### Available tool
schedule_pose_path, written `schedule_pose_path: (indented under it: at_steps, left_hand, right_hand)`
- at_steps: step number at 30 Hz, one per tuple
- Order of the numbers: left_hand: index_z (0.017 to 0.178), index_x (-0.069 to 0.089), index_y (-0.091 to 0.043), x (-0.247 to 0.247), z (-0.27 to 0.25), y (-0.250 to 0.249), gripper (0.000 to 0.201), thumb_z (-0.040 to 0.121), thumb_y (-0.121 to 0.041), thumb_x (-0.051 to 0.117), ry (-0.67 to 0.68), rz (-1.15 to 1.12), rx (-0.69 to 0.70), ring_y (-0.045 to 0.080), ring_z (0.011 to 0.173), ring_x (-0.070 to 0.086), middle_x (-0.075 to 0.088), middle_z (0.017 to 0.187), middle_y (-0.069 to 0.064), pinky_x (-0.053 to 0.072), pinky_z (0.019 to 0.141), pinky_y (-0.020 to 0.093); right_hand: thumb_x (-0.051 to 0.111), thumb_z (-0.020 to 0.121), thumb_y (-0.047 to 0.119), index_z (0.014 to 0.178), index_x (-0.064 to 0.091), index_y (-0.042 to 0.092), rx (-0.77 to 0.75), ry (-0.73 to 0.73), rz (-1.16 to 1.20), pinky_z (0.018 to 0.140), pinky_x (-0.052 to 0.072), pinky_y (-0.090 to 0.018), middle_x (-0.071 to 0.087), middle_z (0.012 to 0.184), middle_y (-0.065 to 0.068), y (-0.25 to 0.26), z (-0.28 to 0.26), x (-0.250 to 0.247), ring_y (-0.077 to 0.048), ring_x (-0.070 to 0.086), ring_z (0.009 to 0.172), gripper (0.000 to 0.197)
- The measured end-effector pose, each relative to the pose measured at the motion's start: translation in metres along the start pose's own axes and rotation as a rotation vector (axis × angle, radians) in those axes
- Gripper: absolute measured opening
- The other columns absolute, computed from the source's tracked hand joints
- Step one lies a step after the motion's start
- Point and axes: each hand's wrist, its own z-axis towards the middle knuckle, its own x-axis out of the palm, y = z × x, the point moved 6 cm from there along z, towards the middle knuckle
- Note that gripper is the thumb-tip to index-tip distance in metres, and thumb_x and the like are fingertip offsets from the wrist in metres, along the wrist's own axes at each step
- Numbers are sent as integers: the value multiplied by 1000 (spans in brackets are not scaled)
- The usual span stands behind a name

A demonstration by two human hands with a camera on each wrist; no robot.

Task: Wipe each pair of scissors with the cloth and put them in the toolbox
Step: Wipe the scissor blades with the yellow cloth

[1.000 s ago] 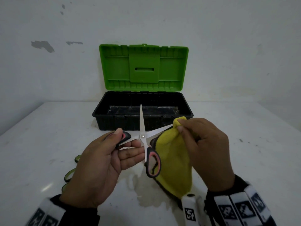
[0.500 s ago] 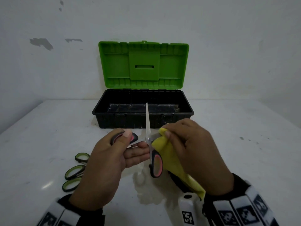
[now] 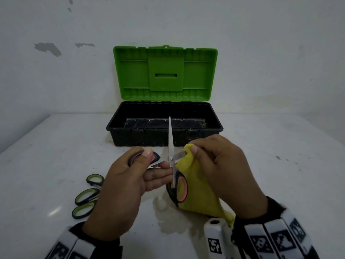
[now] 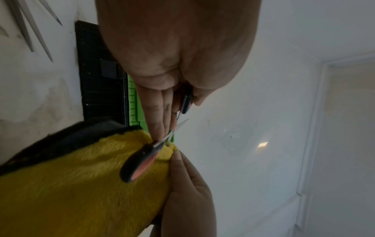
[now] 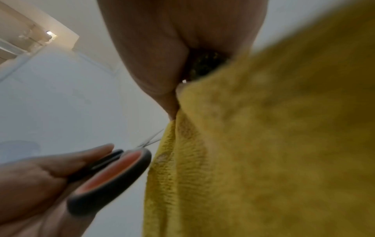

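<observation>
Scissors (image 3: 172, 165), spread open, are being held by one handle in the left hand (image 3: 123, 191) over the table's near edge, while one blade is being pinched through the yellow cloth (image 3: 196, 189) by the right hand (image 3: 222, 176). Wiping is being finished, probably; next they're to be closed and dropped in the open toolbox (image 3: 164, 135) at the back edge.

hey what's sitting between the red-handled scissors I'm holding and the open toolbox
Nothing. In the head view only bare white table lies between the red-handled scissors and the toolbox; the upright blade merely overlaps its front wall in the picture.
</observation>
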Motion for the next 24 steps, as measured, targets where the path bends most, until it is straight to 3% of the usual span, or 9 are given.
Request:
schedule_pose_path:
  at_steps: [6, 14, 17, 20, 24]
  left_hand:
    - [96, 59, 2, 3, 0, 1, 38, 78, -31, 54, 4, 20, -2, 36, 76, 75, 74, 78, 23, 62, 64, 40]
    - [92, 57, 4, 2, -3, -1, 38, 77, -31, 53, -5, -16, 16, 37, 75, 74, 72, 76, 26, 62, 63, 39]
    - [90, 58, 2, 6, -3, 0, 36, 77, -30, 52, 6, -23, 19, 37, 75, 75, 72, 76, 25, 62, 62, 38]
    - [92, 58, 3, 8, -3, -1, 36, 78, -30, 52, 19, -22, 6, 37, 74, 75, 72, 77, 26, 62, 61, 38]
    - [92, 57, 5, 5, -4, -4, 36, 78, -28, 52, 8, -52, -12, 39, 73, 74, 71, 77, 30, 61, 59, 39]
  right_hand:
    - [58, 95, 27, 107, 73, 27, -76, 10, 25, 75, 44, -11, 63, 92, 10, 20, -9, 11, -3, 57, 82, 19]
    - [60, 95, 29, 105, 73, 29, 23, -41, 31, 75, 41, -9, 63, 88, 11, -8, -2, -7, -2, 56, 85, 17]
    - [58, 95, 27, 103, 73, 26, -21, -72, 45, 74, 43, -14, 63, 88, 9, 6, -5, -4, -3, 57, 82, 17]
    - [56, 95, 28, 105, 72, 24, -92, -75, 45, 74, 44, -13, 62, 90, 9, 21, -12, 2, -3, 56, 82, 19]
    - [54, 96, 33, 106, 73, 26, -65, -102, 45, 74, 44, -11, 63, 90, 11, 11, -11, -4, -2, 57, 83, 22]
